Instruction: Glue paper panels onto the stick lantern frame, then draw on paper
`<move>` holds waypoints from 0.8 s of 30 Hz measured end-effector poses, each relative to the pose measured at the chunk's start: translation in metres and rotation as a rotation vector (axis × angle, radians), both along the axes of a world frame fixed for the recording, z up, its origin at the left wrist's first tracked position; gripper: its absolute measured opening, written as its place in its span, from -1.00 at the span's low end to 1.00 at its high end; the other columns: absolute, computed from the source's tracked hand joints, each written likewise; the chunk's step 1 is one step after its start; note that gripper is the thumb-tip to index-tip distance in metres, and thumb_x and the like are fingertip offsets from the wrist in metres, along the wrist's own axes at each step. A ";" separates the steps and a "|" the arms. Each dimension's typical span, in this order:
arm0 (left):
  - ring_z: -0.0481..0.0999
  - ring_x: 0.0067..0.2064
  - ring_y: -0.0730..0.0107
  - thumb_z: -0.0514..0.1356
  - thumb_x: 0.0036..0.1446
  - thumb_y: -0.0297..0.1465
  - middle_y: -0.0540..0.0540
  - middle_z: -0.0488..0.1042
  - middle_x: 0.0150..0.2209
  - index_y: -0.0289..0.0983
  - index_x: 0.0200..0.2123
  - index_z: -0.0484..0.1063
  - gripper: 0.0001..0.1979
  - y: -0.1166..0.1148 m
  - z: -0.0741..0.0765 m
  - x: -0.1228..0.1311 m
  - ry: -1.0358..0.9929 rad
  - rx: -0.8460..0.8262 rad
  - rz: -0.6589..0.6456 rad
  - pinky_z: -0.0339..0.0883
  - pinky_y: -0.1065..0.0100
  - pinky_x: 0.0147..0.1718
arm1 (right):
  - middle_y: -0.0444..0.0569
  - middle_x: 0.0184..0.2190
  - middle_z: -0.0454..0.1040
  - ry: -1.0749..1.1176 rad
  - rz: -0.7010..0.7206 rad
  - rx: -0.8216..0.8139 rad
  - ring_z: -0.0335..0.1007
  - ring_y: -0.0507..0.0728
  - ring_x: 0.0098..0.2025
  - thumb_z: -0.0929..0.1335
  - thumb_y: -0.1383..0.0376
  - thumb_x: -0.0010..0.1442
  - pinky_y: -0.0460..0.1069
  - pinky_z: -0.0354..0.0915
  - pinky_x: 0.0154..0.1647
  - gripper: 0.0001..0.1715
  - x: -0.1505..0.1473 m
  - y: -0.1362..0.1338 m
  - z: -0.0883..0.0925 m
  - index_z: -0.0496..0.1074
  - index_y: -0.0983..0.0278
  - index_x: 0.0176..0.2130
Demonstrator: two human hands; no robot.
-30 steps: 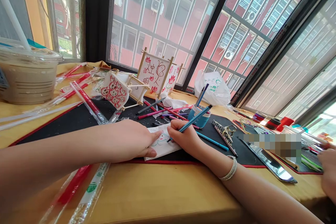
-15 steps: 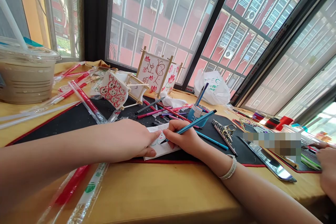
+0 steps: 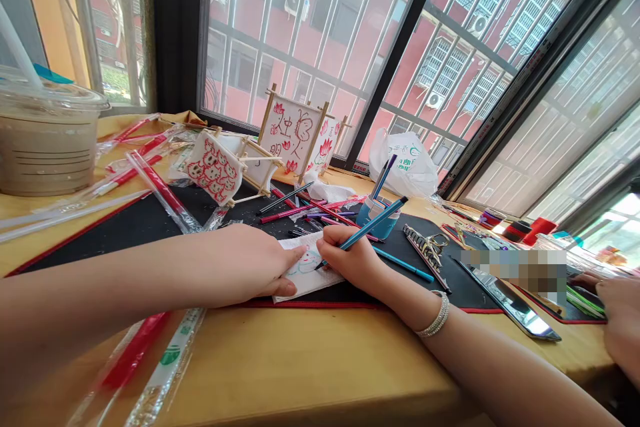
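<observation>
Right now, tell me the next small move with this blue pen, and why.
Probably add a short stroke to the blue sketch with the blue felt-tip pen in your right hand: its tip rests by the sketch on the white paper, and your left hand pins the sheet.

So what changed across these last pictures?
The right hand moved the blue marker tip left across the paper, then back right. A co-worker's hand reached further left. The left hand stayed resting on the paper's edge.
</observation>
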State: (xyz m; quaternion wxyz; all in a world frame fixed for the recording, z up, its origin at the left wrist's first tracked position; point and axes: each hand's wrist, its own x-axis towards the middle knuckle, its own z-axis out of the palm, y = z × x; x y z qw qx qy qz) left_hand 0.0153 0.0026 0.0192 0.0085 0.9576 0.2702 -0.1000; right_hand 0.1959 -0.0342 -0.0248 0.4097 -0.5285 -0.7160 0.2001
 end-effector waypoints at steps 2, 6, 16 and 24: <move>0.52 -0.34 0.13 -0.04 0.18 -0.19 -0.26 0.56 -0.27 -0.20 0.25 0.08 -0.43 -0.001 0.001 0.000 0.014 0.002 -0.004 0.14 0.38 -0.53 | -0.26 -0.75 0.08 0.026 -0.007 -0.047 -0.01 -0.08 -0.67 0.23 0.30 -0.01 -0.15 -0.04 -0.66 -0.69 0.000 0.000 0.000 0.02 0.23 -0.67; 0.52 -0.34 0.12 -0.05 0.19 -0.18 -0.24 0.56 -0.28 -0.17 0.25 0.07 -0.43 -0.001 0.001 0.001 0.009 0.009 -0.002 0.14 0.37 -0.53 | -0.26 -0.72 0.02 0.007 -0.002 -0.011 -0.03 -0.08 -0.65 0.23 0.30 -0.02 -0.15 -0.04 -0.65 -0.67 0.001 0.002 -0.003 -0.01 0.24 -0.68; 0.52 -0.35 0.11 -0.05 0.19 -0.16 -0.23 0.56 -0.31 -0.19 0.24 0.09 -0.44 0.001 -0.003 -0.002 -0.018 0.031 -0.042 0.14 0.36 -0.53 | -0.26 -0.75 0.07 0.009 -0.009 -0.003 -0.01 -0.09 -0.68 0.23 0.32 -0.02 -0.16 -0.04 -0.68 -0.68 0.000 0.002 0.000 0.01 0.23 -0.69; 0.52 -0.40 0.14 0.02 0.17 -0.22 -0.21 0.56 -0.37 -0.17 0.13 0.26 -0.54 -0.010 0.009 0.002 0.014 -0.006 0.065 0.14 0.38 -0.56 | -0.22 -0.74 0.23 -0.016 0.105 -0.048 0.09 -0.08 -0.67 0.26 0.30 0.05 -0.17 0.06 -0.65 -0.68 -0.008 -0.005 0.003 0.09 0.25 -0.65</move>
